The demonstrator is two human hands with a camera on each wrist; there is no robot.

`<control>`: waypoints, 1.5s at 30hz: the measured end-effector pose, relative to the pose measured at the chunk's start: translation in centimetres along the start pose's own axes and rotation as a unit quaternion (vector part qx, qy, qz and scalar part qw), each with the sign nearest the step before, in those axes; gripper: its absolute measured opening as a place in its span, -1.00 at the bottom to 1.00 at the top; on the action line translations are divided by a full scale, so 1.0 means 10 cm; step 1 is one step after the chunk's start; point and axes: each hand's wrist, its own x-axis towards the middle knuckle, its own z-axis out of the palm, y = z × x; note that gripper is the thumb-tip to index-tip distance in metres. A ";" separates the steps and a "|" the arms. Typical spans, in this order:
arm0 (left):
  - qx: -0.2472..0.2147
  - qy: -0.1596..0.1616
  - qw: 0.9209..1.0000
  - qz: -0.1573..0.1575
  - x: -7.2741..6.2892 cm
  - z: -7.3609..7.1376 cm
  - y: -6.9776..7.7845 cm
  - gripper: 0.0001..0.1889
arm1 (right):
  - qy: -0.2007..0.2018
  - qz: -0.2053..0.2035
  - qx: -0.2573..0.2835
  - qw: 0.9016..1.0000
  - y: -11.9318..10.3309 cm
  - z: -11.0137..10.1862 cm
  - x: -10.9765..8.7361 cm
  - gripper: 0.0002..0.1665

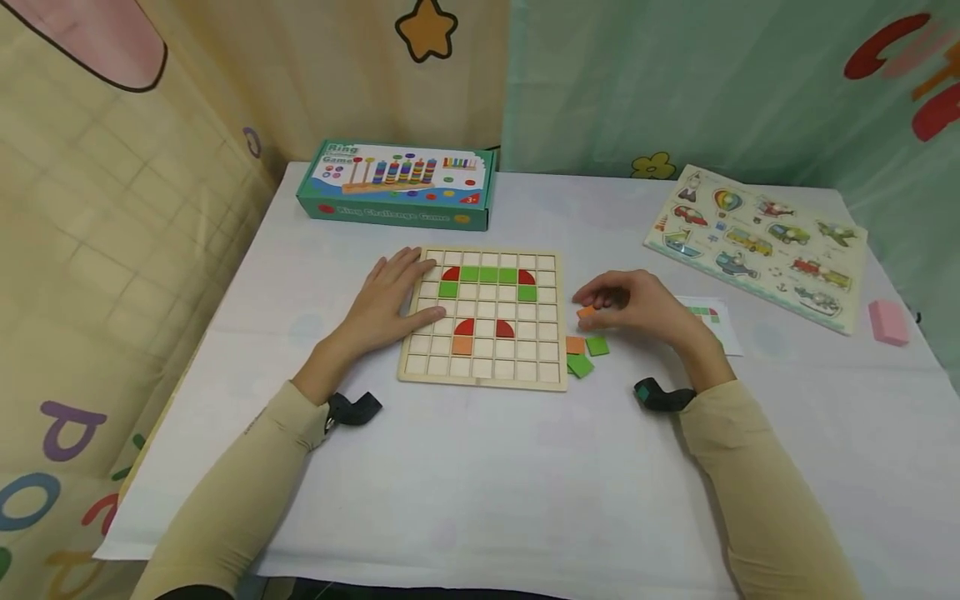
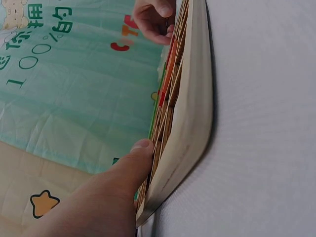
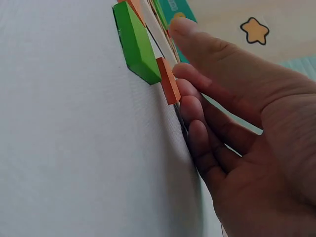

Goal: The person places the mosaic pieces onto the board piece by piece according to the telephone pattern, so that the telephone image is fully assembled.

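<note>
A wooden grid board [image 1: 483, 386] lies on the white table. Several red, green and orange tiles sit in its cells, among them an orange square tile [image 1: 462, 345]. My left hand [image 1: 386, 300] rests along the board's left side, its thumb on the grid. In the left wrist view the left thumb [image 2: 131, 168] lies over the board's edge. Right of the board, my right hand [image 1: 637, 308] reaches around a loose orange tile [image 3: 169, 81]. The fingertips are at that tile, while the thumb stands apart from them. A green tile [image 3: 136, 44] lies close by.
Loose green tiles [image 1: 597, 346] and another orange tile [image 1: 575, 345] lie beside the board. A pattern card [image 1: 723, 333] is partly behind the right wrist. Farther back are a ring game box [image 1: 397, 187] and a vehicle puzzle board [image 1: 757, 242]. A pink block [image 1: 888, 322] stands at far right.
</note>
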 end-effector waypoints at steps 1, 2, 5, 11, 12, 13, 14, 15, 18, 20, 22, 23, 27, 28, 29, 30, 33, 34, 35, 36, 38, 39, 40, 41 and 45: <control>0.000 -0.001 1.000 -0.001 0.00 0.00 -0.01 -0.12 | -0.009 -0.007 -0.001 1.000 0.01 0.00 0.00 -0.55; 0.001 -0.002 1.000 -0.002 0.00 0.01 -0.01 -0.12 | -0.017 -0.013 0.001 1.000 0.03 0.00 0.00 -0.54; 0.002 -0.004 1.000 -0.003 0.01 0.02 -0.02 -0.12 | -0.032 -0.027 0.008 0.999 0.06 -0.02 -0.01 -0.54; 0.003 -0.002 1.000 -0.005 0.01 0.01 -0.03 -0.12 | -0.035 -0.051 0.009 0.998 0.09 -0.04 0.01 -0.59; 0.003 -0.001 1.000 -0.005 0.00 0.01 -0.03 -0.11 | -0.033 -0.054 0.006 0.998 0.09 -0.04 0.01 -0.59; 0.003 -0.001 1.000 -0.004 0.00 0.01 -0.03 -0.12 | -0.032 -0.056 0.003 0.998 0.08 -0.03 0.01 -0.60; 0.003 -0.001 1.000 -0.004 0.00 0.01 -0.03 -0.12 | -0.030 -0.056 0.000 0.998 0.08 -0.03 0.01 -0.61; 0.003 0.000 1.000 -0.003 0.00 0.01 -0.03 -0.12 | -0.028 -0.056 -0.003 0.998 0.08 -0.03 0.01 -0.61; 0.006 0.000 1.000 -0.003 0.00 0.00 -0.04 -0.12 | -0.021 -0.053 -0.012 0.998 0.07 -0.01 0.03 -0.63; 0.006 0.000 1.000 -0.006 0.00 -0.01 -0.03 -0.12 | -0.016 -0.047 -0.017 0.999 0.07 0.00 0.03 -0.64; 0.005 -0.001 1.000 -0.006 -0.01 -0.01 -0.03 -0.12 | -0.011 -0.034 -0.019 0.999 0.05 0.01 0.04 -0.66; 0.004 -0.001 1.000 -0.006 0.00 -0.01 -0.03 -0.12 | -0.007 -0.028 -0.023 0.999 0.05 0.01 0.04 -0.66; 0.006 -0.001 1.000 -0.003 0.00 0.00 -0.02 -0.12 | 0.011 -0.007 -0.024 1.000 0.03 0.03 0.04 -0.71; 0.005 -0.001 1.000 -0.002 0.00 0.00 -0.02 -0.12 | 0.018 -0.008 -0.025 0.999 0.03 0.03 0.03 -0.73; 0.004 0.000 1.000 -0.002 0.00 0.01 -0.02 -0.13 | 0.026 -0.010 -0.023 0.999 0.03 0.03 0.02 -0.75; 0.005 0.000 1.000 -0.001 0.01 0.01 -0.02 -0.13 | 0.036 -0.012 -0.018 0.999 0.02 0.04 0.02 -0.77; 0.004 0.000 1.000 -0.002 0.00 0.00 -0.03 -0.13 | 0.067 -0.020 0.006 0.998 0.00 0.07 0.01 -0.80; 0.002 -0.001 1.000 -0.002 0.00 0.00 -0.03 -0.13 | 0.078 -0.022 0.016 0.997 -0.02 0.09 0.01 -0.79; 0.003 -0.001 1.000 -0.002 -0.01 0.01 -0.03 -0.12 | 0.088 -0.020 0.025 0.996 -0.05 0.12 0.01 -0.79; 0.003 -0.002 1.000 -0.001 -0.01 0.01 -0.03 -0.12 | 0.098 -0.017 0.030 0.995 -0.08 0.15 0.02 -0.78; 0.004 -0.001 1.000 0.000 0.00 0.02 -0.04 -0.12 | 0.114 -0.007 0.033 0.993 -0.16 0.22 0.03 -0.74; 0.005 -0.001 1.000 0.001 0.00 0.02 -0.04 -0.12 | 0.121 -0.003 0.033 0.992 -0.19 0.27 0.03 -0.73; 0.006 0.000 1.000 0.002 0.00 0.02 -0.04 -0.12 | 0.128 0.000 0.032 0.991 -0.23 0.31 0.03 -0.71; 0.008 0.001 1.000 0.002 0.00 0.02 -0.04 -0.12 | 0.134 0.003 0.032 0.990 -0.27 0.36 0.03 -0.70; 0.011 0.001 1.000 0.001 0.00 0.01 -0.04 -0.12 | 0.144 -0.008 0.040 0.989 -0.38 0.50 0.01 -0.72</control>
